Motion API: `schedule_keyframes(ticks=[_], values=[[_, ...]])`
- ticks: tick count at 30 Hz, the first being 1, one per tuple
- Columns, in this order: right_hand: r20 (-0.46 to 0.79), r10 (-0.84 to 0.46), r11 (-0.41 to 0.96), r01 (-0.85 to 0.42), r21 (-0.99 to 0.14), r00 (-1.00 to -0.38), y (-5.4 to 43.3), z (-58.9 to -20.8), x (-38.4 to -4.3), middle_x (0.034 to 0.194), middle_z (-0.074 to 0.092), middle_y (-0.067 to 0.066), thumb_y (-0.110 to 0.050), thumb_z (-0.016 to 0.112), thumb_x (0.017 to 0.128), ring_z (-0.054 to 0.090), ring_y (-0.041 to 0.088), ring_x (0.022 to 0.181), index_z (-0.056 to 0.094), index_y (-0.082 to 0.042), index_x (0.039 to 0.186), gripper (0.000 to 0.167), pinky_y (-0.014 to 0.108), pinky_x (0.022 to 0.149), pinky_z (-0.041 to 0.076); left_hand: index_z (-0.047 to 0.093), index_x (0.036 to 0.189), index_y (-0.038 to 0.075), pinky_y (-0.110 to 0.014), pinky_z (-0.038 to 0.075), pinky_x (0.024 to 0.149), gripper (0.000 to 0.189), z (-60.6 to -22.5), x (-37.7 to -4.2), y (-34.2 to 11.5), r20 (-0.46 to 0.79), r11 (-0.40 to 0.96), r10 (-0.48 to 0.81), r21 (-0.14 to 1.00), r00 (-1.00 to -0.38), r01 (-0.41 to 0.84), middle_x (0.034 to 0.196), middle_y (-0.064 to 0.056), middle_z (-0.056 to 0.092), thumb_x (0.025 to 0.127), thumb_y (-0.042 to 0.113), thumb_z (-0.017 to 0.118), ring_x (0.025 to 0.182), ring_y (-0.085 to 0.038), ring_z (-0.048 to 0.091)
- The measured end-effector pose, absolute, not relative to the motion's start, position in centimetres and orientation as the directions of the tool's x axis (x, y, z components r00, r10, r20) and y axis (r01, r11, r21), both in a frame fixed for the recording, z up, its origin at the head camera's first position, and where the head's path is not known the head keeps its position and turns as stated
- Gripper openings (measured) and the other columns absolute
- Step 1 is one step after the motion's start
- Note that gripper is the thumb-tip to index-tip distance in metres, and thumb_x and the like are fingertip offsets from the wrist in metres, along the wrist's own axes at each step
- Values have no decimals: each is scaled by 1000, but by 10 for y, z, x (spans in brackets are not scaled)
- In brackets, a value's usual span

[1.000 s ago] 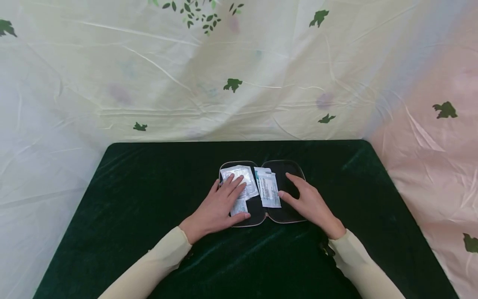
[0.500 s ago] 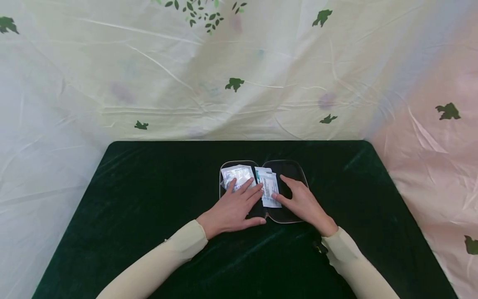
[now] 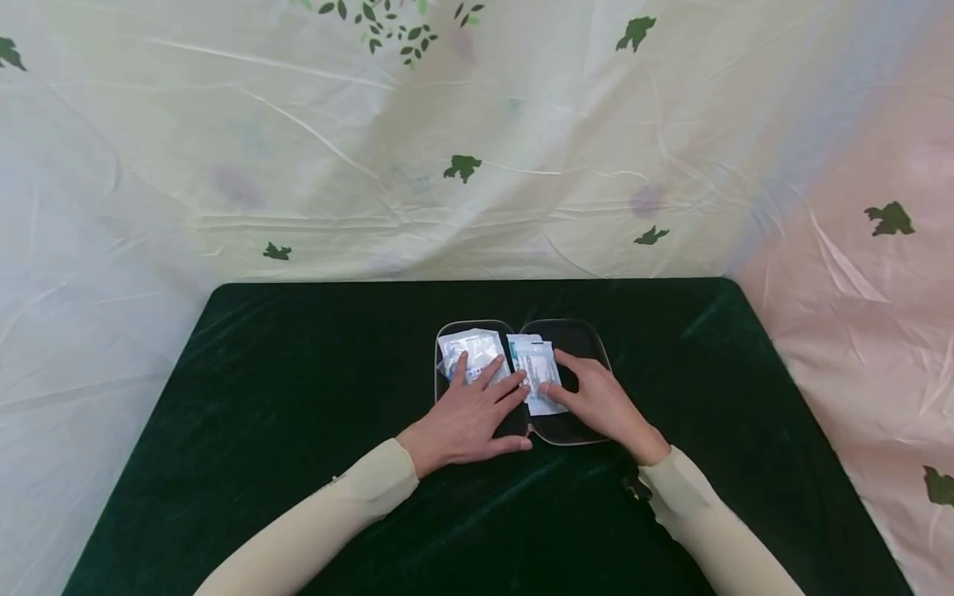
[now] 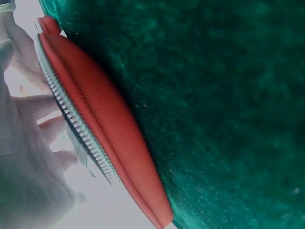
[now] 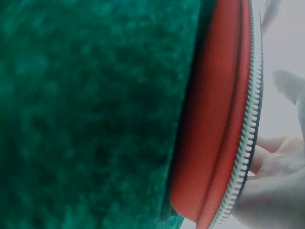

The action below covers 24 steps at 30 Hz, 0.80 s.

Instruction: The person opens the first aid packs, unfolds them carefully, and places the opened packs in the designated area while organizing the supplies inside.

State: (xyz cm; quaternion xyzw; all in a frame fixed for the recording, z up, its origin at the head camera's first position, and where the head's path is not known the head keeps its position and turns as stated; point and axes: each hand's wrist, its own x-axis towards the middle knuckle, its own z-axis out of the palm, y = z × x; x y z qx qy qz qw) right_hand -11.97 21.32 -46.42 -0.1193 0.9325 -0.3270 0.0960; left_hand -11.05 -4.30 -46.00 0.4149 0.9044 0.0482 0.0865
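Note:
A zippered case (image 3: 574, 331) lies spread open on the table, its inside black. In the left wrist view the outer shell (image 4: 109, 109) is red with a pale zipper. My left hand (image 3: 469, 418) is over the left half, fingers straight and spread across white packets (image 3: 473, 341), its thumb at the near edge. Two of its fingertips reach the flat white packets (image 3: 537, 364) near the hinge. From the right, my right hand (image 3: 604, 401) touches those packets, thumb on top and index finger at their right edge. Its thumb stands apart from the other fingers in the right wrist view.
A dark green velvet cloth (image 3: 335, 348) covers the table. Behind it hangs a pale curtain (image 3: 522, 223) with green leaf prints, and a pinkish curtain (image 3: 850, 314) runs along the right side.
My left hand has slid right from the left packets towards the hinge. My right hand has moved slightly left onto the flat packets, and their lower right edge has shifted a little right.

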Motion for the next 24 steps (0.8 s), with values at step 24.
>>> schedule_keyframes(ticks=[24], values=[[8, -110, 672, -80, -737, -994, 217, -458, -122, 126, 61, 21, -3, 66, 100, 65, 29, 98, 56, -2, 145, 47, 42, 82, 54, 28, 165, 27, -70, -4, 119, 87, -460, -108, -44, -155, 666, 746, 159, -648, 729, 173, 3, 14, 97, 81, 26, 159, -30, 0]])
